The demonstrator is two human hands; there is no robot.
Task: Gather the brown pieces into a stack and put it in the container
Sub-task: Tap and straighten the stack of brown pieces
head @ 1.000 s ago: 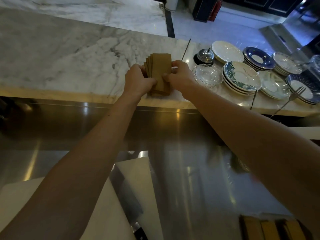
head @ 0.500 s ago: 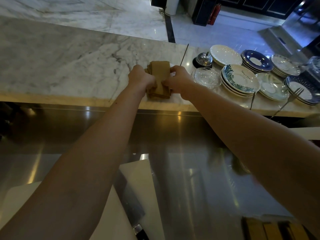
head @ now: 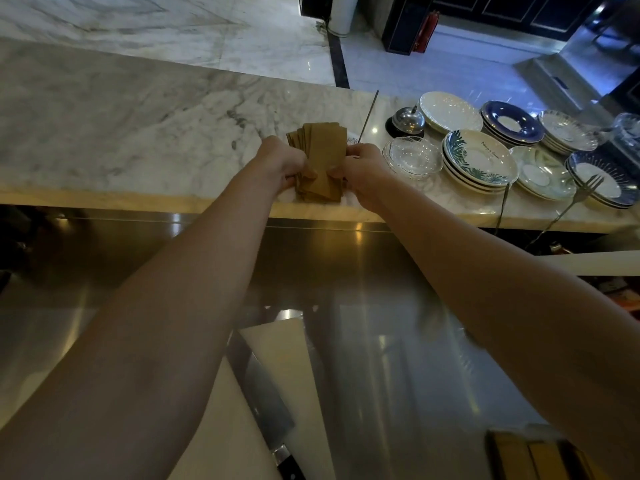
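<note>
A stack of brown paper pieces (head: 323, 150) rests on the marble counter (head: 138, 126) near its front edge, fanned slightly at the far left. My left hand (head: 280, 161) grips the stack's left side and my right hand (head: 360, 168) grips its right side, thumbs on top. A compartmented wooden container (head: 530, 457) shows at the bottom right, partly cut off by the frame.
Stacks of plates and saucers (head: 481, 157) crowd the counter to the right, with a service bell (head: 407, 121), a glass dish (head: 412, 157), a thin metal spike (head: 367, 116) and forks (head: 585, 192). A knife (head: 263, 396) lies on a white cutting board (head: 298, 375) on the steel worktop below.
Both hands stay on the stack, which has been squared and shifted slightly; the pieces look a little more fanned at the top left than half a second ago.
</note>
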